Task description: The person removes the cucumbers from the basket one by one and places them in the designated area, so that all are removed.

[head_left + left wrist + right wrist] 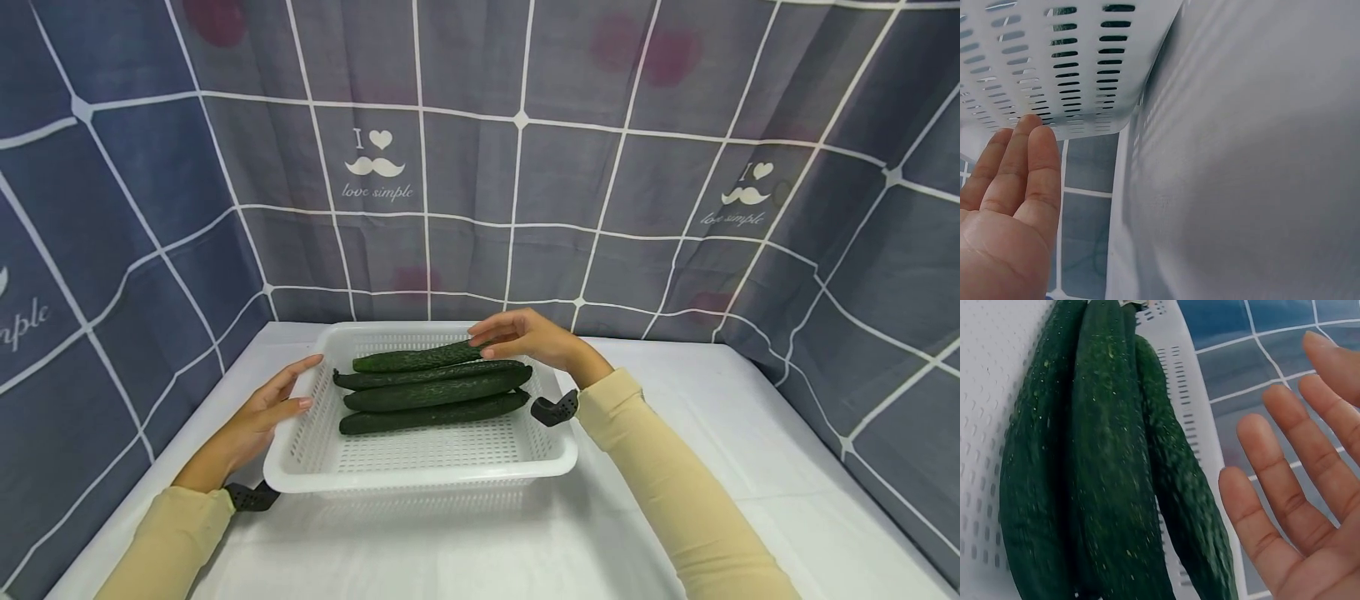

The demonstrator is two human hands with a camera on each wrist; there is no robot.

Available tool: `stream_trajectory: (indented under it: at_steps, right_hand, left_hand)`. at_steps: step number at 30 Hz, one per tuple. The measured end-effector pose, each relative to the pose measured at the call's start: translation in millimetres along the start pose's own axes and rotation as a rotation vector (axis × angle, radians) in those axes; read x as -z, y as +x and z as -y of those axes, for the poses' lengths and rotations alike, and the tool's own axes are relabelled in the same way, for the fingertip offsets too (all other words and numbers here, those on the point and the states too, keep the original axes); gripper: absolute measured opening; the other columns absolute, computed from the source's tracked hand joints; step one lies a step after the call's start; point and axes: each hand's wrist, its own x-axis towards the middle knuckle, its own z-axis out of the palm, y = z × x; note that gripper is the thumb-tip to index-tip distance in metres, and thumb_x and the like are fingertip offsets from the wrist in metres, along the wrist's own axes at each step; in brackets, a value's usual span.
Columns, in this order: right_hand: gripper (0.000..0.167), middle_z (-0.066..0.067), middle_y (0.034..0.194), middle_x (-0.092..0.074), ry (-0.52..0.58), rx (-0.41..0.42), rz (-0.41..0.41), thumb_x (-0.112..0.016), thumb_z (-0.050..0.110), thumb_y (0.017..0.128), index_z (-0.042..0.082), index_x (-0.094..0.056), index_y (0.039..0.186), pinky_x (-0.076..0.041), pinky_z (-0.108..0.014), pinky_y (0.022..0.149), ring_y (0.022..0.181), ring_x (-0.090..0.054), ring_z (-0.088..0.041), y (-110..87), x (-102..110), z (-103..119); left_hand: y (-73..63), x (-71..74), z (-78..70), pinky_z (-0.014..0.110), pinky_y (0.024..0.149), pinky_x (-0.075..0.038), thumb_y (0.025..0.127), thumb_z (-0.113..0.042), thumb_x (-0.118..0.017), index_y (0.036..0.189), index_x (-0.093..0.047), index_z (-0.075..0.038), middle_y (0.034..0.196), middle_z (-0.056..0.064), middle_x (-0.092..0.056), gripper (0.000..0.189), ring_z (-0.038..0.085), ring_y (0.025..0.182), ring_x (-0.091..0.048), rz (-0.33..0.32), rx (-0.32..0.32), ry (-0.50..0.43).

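Observation:
Several dark green cucumbers [438, 392] lie side by side in a white perforated plastic basket [420, 479]. The farthest cucumber [412, 359] is bumpy and slightly angled from the others. My right hand [536, 340] hovers over its right end by the basket's far right corner; in the right wrist view its fingers [1285, 481] are spread and loosely bent, with nothing in them. At the basket's left side is my left hand [258, 421], thumb and fingers extended along the rim. The left wrist view shows those fingers [1013, 159] straight beside the slotted wall [1085, 62].
The basket stands on a table with a white cloth [660, 417]. A grey-blue checked curtain [472, 167] with white lines surrounds the table at the back and both sides. Black wrist mounts [555, 408] sit at both sleeve cuffs.

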Motion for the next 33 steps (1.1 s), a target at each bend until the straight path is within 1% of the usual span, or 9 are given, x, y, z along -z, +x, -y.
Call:
stream_trajectory:
  at_steps: [5,13,16,23,29,33]
  right_hand:
    - [0.047,-0.034,0.143,-0.062,-0.018,0.000,0.019,-0.069,-0.005,0.100,-0.015,-0.056,0.144,-0.053,-0.040,0.108,0.132,-0.060,-0.053,11.0,-5,-4]
    - [0.049,-0.030,0.144,-0.063,-0.054,-0.061,0.051,-0.071,-0.005,0.098,-0.011,-0.058,0.146,-0.052,-0.041,0.108,0.136,-0.061,-0.042,25.3,-13,-6]
    - [0.048,-0.028,0.144,-0.064,-0.064,-0.065,0.072,-0.072,-0.005,0.098,-0.010,-0.060,0.145,-0.053,-0.042,0.107,0.134,-0.063,-0.039,30.2,-15,-7]
    - [0.048,-0.025,0.144,-0.066,-0.092,-0.076,0.108,-0.073,-0.005,0.096,-0.012,-0.061,0.142,-0.055,-0.039,0.104,0.132,-0.065,-0.034,39.5,-21,-11]
    - [0.046,-0.025,0.143,-0.066,-0.103,-0.105,0.113,-0.073,-0.009,0.095,-0.013,-0.063,0.140,-0.056,-0.038,0.102,0.131,-0.065,-0.035,42.2,-28,-14]
    - [0.043,-0.022,0.139,-0.069,-0.146,-0.125,0.113,-0.076,-0.008,0.094,-0.011,-0.066,0.137,-0.058,-0.037,0.100,0.127,-0.067,-0.031,43.8,-32,-18]
  left_hand:
    - [0.5,0.0,-0.2,0.034,0.088,-0.059,0.109,-0.003,-0.052,0.158,-0.046,-0.044,0.151,-0.018,-0.043,0.064,0.002,0.125,-0.059,0.000,0.008,-0.003]
    - [2.1,-0.9,-2.1,0.035,0.089,-0.059,0.109,-0.004,-0.053,0.159,-0.046,-0.044,0.151,-0.015,-0.040,0.065,0.003,0.124,-0.059,0.000,0.027,0.001]
    - [2.5,-1.1,-2.8,0.036,0.089,-0.059,0.108,-0.004,-0.053,0.159,-0.045,-0.045,0.150,-0.015,-0.040,0.065,0.004,0.124,-0.059,0.008,0.027,0.000]
    - [3.1,-0.4,-0.4,0.035,0.090,-0.059,0.108,-0.001,-0.051,0.160,-0.046,-0.042,0.150,-0.015,-0.043,0.066,0.005,0.125,-0.059,0.038,-0.016,-0.016]
    - [2.7,-1.0,-0.5,0.036,0.089,-0.059,0.108,-0.002,-0.051,0.160,-0.045,-0.042,0.150,-0.016,-0.045,0.066,0.005,0.125,-0.060,0.045,-0.019,-0.016]
    - [1.5,-1.2,-0.8,0.036,0.088,-0.060,0.108,-0.001,-0.051,0.159,-0.046,-0.042,0.149,-0.017,-0.047,0.065,0.005,0.124,-0.061,0.042,-0.027,-0.019]
